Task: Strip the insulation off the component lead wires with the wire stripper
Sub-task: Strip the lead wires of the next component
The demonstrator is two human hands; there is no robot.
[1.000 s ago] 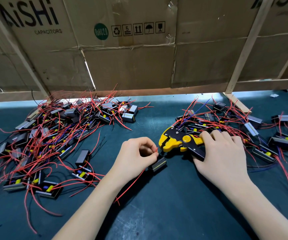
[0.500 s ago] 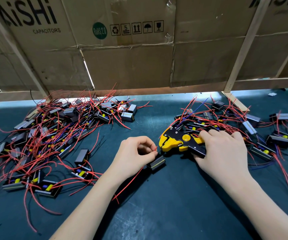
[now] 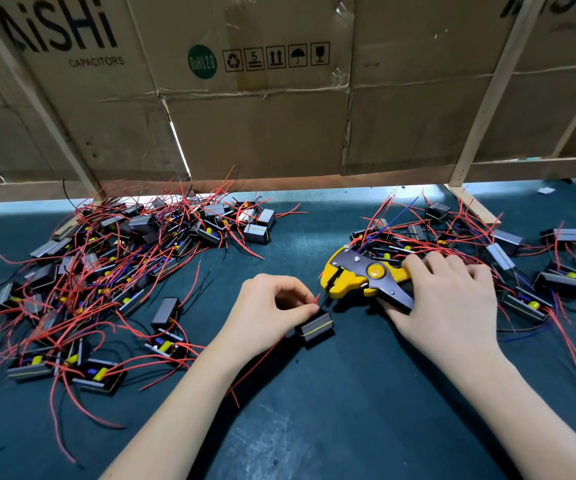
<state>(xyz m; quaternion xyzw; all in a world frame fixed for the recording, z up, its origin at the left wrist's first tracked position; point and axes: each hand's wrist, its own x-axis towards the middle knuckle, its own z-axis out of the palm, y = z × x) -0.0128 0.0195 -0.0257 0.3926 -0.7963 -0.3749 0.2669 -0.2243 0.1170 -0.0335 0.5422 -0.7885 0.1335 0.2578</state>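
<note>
Two hands: left (image 3: 265, 315) pinches one red lead (image 3: 316, 301); right (image 3: 447, 306) grips one wire stripper (image 3: 359, 277).

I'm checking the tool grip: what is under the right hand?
The right hand covers the handles of the yellow wire stripper, which rests on the dark mat. The handle ends and any wires beneath the palm are hidden.

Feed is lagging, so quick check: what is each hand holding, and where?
Left hand pinches a red wire near its tip; right hand grips the wire stripper by its handles.
</note>
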